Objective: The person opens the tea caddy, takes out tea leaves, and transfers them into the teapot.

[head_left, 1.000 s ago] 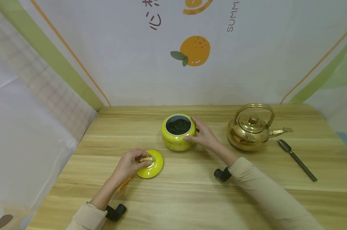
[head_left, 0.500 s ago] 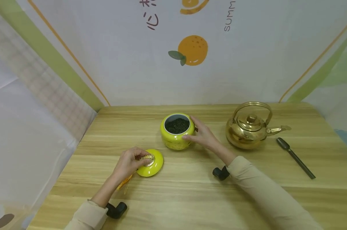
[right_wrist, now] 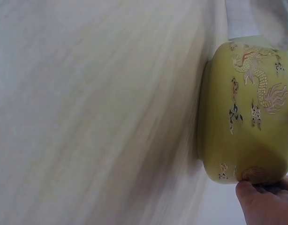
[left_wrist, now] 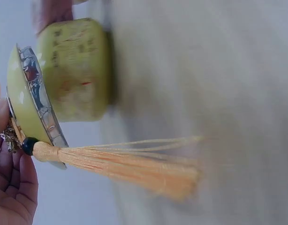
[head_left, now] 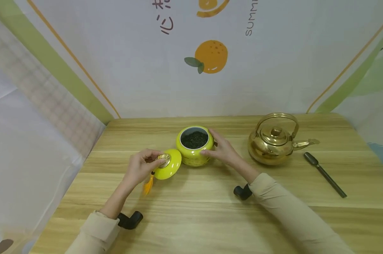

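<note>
My left hand pinches the gold knob of a yellow lid. The lid is raised off the table and tilted, its edge overlapping the jar's left side in the head view. An orange tassel with a black bead hangs from the knob, and a clear ring lines the lid's underside. The yellow jar, upright on the table, holds dark tea leaves. Its wall carries a dragon design. My right hand grips the jar's right side between thumb and fingers.
A brass kettle with an arched handle stands to the right, spout pointing right. Beside it a dark long-handled scoop lies on the wooden table. A printed cloth hangs at the table's back edge.
My left hand has lifted the lid off the table and brought it up toward the jar; the tassel now hangs free. My right hand keeps its place on the jar.
</note>
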Motion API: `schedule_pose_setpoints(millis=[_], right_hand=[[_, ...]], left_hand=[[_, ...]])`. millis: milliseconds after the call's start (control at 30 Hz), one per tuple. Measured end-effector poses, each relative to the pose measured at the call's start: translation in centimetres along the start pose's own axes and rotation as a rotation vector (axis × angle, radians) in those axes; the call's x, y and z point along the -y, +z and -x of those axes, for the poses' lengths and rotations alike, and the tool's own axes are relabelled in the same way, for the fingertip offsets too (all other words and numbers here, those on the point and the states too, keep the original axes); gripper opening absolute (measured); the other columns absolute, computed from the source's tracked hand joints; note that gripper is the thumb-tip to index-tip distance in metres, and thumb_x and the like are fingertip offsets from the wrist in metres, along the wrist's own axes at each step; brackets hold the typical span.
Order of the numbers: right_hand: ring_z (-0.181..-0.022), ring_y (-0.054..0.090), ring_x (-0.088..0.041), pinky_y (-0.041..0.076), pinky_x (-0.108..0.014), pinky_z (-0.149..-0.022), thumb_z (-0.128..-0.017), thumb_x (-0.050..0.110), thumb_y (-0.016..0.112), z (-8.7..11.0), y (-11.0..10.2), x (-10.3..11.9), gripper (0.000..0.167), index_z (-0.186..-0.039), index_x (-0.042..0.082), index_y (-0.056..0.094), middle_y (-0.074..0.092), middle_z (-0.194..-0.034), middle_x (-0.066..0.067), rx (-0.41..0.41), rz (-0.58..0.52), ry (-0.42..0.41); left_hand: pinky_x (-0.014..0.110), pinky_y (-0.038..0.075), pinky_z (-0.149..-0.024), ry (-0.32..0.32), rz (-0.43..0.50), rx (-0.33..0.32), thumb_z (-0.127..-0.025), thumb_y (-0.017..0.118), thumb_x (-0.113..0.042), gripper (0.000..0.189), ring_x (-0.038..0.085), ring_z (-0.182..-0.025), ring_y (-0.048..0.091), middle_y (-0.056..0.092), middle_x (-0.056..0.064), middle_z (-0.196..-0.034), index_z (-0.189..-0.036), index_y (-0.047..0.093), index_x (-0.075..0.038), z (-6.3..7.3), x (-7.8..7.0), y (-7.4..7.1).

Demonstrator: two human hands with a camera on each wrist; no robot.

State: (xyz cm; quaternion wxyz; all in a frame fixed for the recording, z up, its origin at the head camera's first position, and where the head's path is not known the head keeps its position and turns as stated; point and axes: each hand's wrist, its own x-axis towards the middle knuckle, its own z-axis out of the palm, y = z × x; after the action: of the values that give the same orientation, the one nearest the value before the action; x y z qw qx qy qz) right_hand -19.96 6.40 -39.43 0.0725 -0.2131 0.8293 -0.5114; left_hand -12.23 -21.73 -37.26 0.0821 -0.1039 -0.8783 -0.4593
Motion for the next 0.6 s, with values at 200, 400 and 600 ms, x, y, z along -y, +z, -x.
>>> schedule_pose_setpoints(millis=[200,400,600], right_hand=[[-0.139,0.026,-0.035,0.033,-0.044,-0.109,-0.077,0.016,0.078,-0.1,-0.1,-0.1,0.092,-0.146,-0.006,0.021,0.022,-0.152,-0.023,-0.014,-0.004,-0.005],[-0.139,0.026,-0.036,0.032,-0.045,-0.11,-0.078,0.015,0.077,0.0,-0.1,-0.2,0.091,-0.146,-0.006,0.021,0.022,-0.152,-0.023,-0.012,-0.026,-0.007],[-0.138,0.028,-0.036,0.032,-0.045,-0.11,-0.078,0.016,0.078,0.0,0.1,-0.2,0.091,-0.146,-0.006,0.021,0.023,-0.152,-0.023,-0.009,-0.033,-0.007]], left_hand=[[0.017,0.051,-0.056,0.002,0.008,-0.078,-0.081,0.074,-0.014,0.021,0.007,-0.065,0.059,0.067,0.012,-0.081,-0.098,0.073,-0.002,-3.1,-1.9,-0.1],[0.018,0.051,-0.054,-0.005,0.053,-0.079,-0.081,0.074,-0.017,0.024,0.01,-0.064,0.06,0.07,0.013,-0.081,-0.1,0.073,-0.004,-6.0,-3.3,0.9],[0.019,0.049,-0.05,0.026,0.066,-0.016,-0.082,0.074,-0.017,0.021,0.01,-0.06,0.058,0.071,0.013,-0.081,-0.098,0.073,-0.003,-8.3,-4.1,2.5]])
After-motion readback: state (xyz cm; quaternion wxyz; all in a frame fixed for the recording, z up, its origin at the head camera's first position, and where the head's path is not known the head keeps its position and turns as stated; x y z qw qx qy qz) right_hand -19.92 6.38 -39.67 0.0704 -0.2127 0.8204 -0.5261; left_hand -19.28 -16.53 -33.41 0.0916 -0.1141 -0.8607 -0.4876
